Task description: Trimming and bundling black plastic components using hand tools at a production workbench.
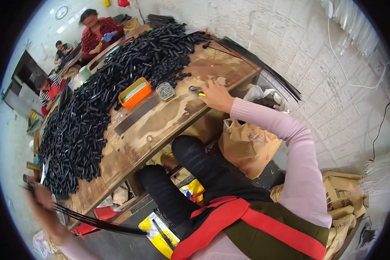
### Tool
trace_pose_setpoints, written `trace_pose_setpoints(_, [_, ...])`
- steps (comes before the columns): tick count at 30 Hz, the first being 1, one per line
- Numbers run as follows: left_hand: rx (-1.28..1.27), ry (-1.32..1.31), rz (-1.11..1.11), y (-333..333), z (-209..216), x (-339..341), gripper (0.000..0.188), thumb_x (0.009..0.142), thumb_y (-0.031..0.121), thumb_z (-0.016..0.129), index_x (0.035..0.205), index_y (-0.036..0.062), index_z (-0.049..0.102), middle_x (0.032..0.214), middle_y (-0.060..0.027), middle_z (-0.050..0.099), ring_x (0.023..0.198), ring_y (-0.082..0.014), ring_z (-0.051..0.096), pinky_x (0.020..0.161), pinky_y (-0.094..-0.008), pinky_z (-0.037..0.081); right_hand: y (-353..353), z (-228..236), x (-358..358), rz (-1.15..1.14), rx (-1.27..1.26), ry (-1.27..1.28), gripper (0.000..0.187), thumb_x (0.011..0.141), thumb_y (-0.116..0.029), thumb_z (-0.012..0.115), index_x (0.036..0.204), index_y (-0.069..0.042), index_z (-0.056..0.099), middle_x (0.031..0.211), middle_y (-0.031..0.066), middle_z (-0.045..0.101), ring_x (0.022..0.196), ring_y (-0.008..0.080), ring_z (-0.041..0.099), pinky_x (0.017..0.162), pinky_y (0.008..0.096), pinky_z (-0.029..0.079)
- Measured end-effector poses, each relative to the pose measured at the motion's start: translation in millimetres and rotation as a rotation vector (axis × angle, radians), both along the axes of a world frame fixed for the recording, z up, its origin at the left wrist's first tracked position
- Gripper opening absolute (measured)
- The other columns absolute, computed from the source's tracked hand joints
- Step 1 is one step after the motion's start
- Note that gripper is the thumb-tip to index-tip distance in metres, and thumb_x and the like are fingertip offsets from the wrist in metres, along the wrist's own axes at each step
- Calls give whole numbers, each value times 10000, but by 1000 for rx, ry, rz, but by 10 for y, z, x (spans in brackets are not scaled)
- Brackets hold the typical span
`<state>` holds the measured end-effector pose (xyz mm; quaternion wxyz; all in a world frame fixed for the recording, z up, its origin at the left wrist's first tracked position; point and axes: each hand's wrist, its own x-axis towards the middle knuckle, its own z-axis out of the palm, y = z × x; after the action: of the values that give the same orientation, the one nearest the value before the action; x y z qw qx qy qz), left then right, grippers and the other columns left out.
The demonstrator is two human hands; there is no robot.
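Note:
At the far left, my left hand (43,212) is raised beside the end of the table, its fingers closed and blurred. A bundle of long thin black rods (102,224) runs from it, trailing to the right above the floor. My right hand (217,96) rests at the table's front edge on the right. Its fingers are wrapped round a pair of pliers (196,90) with a dark head and yellow grips, most of which the hand hides. A large heap of short black tubes (80,123) covers the back and left of the wooden table (160,125).
On the table stand an orange box (134,92) and a clear tub of small metal pieces (165,91). Long black rods (264,67) jut past its right end. A plastic bag (249,147) stands below. Co-workers (100,32) sit along the far side.

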<state>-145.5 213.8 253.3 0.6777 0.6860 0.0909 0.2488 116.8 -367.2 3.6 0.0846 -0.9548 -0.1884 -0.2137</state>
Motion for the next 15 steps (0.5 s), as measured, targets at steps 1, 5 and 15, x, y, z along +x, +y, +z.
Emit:
trace_pose_setpoints(1, [40,10,-141,-859,-406,136,535,975,537,473,1143,50,615,675,38,510,546,-39,436,459,-178,269,-181,29,-17,-9,-46,-80,286,905,-291,561,987,-18,583,999,219,584,930,421,601,726,480,512])
trace_pose_setpoints(5, [1152,-24,53,-1321,-2193,-139,389,1028,312,362,1037,56,655,620,43,385,523,-69,325,473,-238,252,-937,258,259,29,-146,-159,190,841,-251,590,826,-95,696,908,154,654,905,322,630,645,427,533])
trace_pose_setpoints(15, [999,736,-70,-970,-4940,-1014,406,935,113,477,1334,57,525,1323,-180,564,1170,-384,558,1023,-419,431,-1864,12,515,-504,-360,82,159,838,-182,629,840,-28,672,890,211,666,856,372,647,727,460,518])
